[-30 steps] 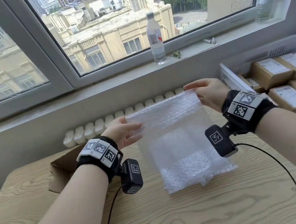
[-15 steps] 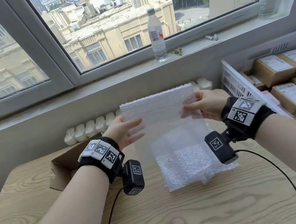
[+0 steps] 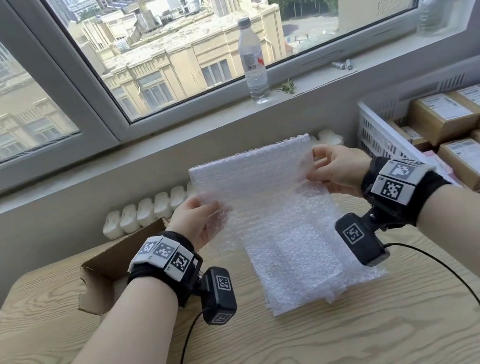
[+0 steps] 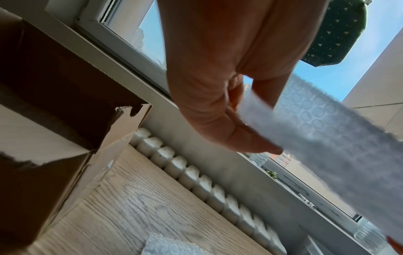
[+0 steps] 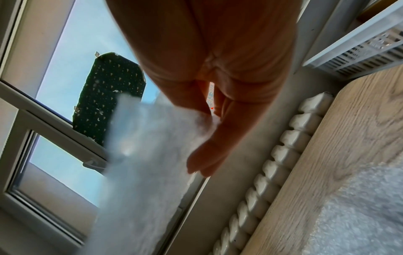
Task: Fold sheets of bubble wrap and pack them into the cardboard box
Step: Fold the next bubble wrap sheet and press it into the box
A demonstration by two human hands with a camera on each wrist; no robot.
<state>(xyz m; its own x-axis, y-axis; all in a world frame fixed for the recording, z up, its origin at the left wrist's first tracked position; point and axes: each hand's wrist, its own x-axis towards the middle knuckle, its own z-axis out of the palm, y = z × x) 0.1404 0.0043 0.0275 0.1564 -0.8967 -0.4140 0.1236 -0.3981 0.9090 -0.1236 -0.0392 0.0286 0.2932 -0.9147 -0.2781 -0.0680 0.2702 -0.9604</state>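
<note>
My two forearms reach out over a pale wooden desk [image 3: 290, 347]. A heap of bubble wrap [image 3: 306, 269] lies on the desk between my wrists. Above it I hold one sheet of bubble wrap [image 3: 250, 177] upright in the air. My left hand [image 3: 196, 220] pinches its left edge between thumb and fingers, and my right hand [image 3: 336, 169] pinches its right edge the same way, so each grip is closed on the sheet. To the left, beside my left wrist, an open cardboard box [image 3: 111, 268] sits on the desk. To the right is a white basket [image 3: 377, 125] of brown parcels. Farther off, a water bottle [image 3: 252, 60] stands on the windowsill.
</note>
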